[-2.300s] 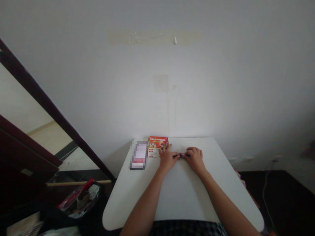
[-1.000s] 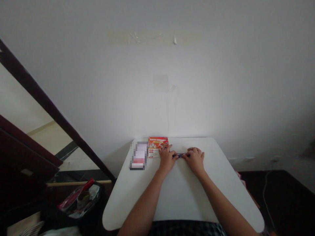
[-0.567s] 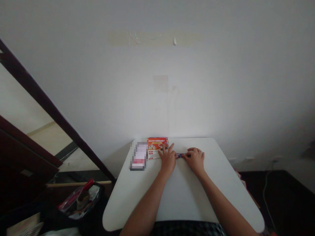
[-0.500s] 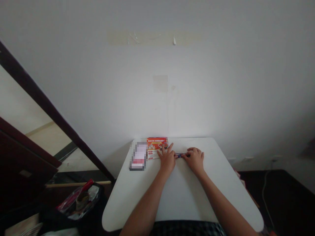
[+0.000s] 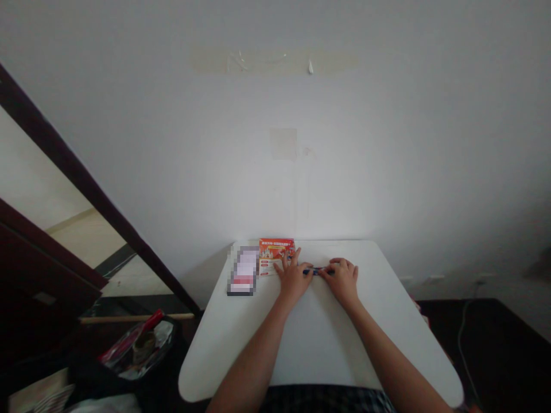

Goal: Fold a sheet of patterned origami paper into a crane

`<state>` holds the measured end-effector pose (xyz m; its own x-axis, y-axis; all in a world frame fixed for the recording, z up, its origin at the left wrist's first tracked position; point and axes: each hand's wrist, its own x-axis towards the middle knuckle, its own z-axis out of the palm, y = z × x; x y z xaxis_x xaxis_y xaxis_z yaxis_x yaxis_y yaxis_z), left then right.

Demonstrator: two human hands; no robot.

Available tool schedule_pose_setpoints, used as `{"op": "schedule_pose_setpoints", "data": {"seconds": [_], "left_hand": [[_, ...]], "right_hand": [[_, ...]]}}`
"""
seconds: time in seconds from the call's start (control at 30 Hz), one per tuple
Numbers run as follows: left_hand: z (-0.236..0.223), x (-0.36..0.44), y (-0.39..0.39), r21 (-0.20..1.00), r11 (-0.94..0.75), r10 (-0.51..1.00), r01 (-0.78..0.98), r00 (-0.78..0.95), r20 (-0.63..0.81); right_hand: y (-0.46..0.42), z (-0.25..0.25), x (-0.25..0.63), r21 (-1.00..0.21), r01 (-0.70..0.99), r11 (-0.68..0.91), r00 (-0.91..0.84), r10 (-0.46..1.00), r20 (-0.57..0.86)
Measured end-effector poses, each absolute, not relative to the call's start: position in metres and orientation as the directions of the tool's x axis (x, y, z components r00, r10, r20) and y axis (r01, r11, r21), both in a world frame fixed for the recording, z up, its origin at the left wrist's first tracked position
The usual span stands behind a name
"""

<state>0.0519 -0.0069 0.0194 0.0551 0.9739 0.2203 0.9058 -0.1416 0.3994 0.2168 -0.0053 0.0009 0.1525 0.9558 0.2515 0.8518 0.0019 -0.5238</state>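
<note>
A slim dark blue stick that looks like a pen (image 5: 317, 271) lies level between my two hands, just above or on the white table. My left hand (image 5: 295, 281) pinches its left part with thumb and a finger, while its other fingers spread out over the edge of a red and white printed leaflet (image 5: 275, 248). The right end is pinched by my right hand (image 5: 344, 279), its remaining fingers loosely bent. My fingers hide both ends of the stick.
Left of the leaflet lies a phone (image 5: 244, 269), its screen blurred out. The white table (image 5: 318, 344) stands against a pale wall (image 5: 365, 143). On the floor at left sits an open bag of items (image 5: 142, 347); a cable (image 5: 462, 332) hangs at right.
My left hand has shifted slightly right along the stick, and more of the stick shows by its fingers. My right hand is almost in the same place. The view has tilted a little.
</note>
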Motion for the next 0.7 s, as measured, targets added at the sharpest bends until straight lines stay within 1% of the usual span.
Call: {"op": "schedule_pose_setpoints", "data": {"seconds": [0.13, 0.27, 0.43, 0.7], "left_hand": [[0.0216, 0.0500, -0.0056, 0.400, -0.125, 0.973, 0.908, 0.033, 0.230], [0.0224, 0.0494, -0.0030, 0.406, -0.116, 0.978, 0.907, 0.033, 0.207], [0.0217, 0.0502, -0.0027, 0.380, -0.125, 0.978, 0.916, 0.049, 0.203], [0.0185, 0.0509, -0.0020, 0.381, -0.142, 0.974, 0.914, 0.059, 0.220]], "right_hand": [[-0.0066, 0.0023, 0.2160, -0.521, 0.854, -0.002, 0.156, 0.955, 0.252], [-0.0080, 0.0024, 0.2142, -0.509, 0.861, -0.011, 0.164, 0.952, 0.258], [-0.0110, 0.0039, 0.2121, -0.477, 0.879, -0.010, 0.157, 0.950, 0.268], [-0.0116, 0.0073, 0.2109, -0.448, 0.894, -0.019, 0.151, 0.954, 0.260]]}}
